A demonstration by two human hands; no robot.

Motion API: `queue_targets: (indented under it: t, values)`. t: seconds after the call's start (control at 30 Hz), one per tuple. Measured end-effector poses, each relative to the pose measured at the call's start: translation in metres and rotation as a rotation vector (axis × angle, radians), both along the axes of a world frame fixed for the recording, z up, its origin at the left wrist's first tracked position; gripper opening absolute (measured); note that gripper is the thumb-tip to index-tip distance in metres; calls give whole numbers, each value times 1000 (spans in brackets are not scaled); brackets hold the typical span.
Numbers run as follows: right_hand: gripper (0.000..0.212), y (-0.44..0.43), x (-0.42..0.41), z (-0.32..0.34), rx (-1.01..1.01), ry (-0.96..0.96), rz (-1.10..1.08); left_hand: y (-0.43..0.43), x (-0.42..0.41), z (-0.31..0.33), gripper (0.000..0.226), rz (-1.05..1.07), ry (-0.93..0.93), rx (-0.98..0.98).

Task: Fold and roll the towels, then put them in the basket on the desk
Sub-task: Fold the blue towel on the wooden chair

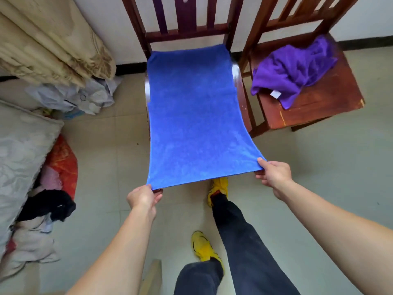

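Chair (185, 34) seat's got the blue towel (191, 116) spread flat, near end lifted off. My left hand (142, 198) and right hand (274, 174) each pinch a corner. I'd pull it taut and land both corners square on the far edge.

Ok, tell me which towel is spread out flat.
The blue towel, held flat over a chair by the left hand and right hand; the purple towel lies crumpled.

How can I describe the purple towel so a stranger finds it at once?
Look at the right wooden chair of the pair. The purple towel lies on its seat. It is crumpled with a white tag, while the blue towel is stretched flat.
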State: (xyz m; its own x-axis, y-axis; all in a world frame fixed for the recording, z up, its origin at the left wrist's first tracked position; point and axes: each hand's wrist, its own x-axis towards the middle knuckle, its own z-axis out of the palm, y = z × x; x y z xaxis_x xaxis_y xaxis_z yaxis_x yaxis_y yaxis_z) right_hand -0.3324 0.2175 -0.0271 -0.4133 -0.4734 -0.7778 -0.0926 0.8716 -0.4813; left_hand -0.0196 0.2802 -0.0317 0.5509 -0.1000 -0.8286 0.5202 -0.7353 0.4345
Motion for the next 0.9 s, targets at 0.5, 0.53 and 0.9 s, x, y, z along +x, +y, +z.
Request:
queue_targets:
  t: [0.5,0.53,0.9]
  values:
    - [26,137,-17,20,3,11,-23,130,-15,33,15,-20,13,26]
    - [26,140,-18,20,4,11,-27,134,-15,32,15,-21,13,32]
    - [11,74,-12,25,-152,-34,-94,68,1,40,24,-111,-67,-82]
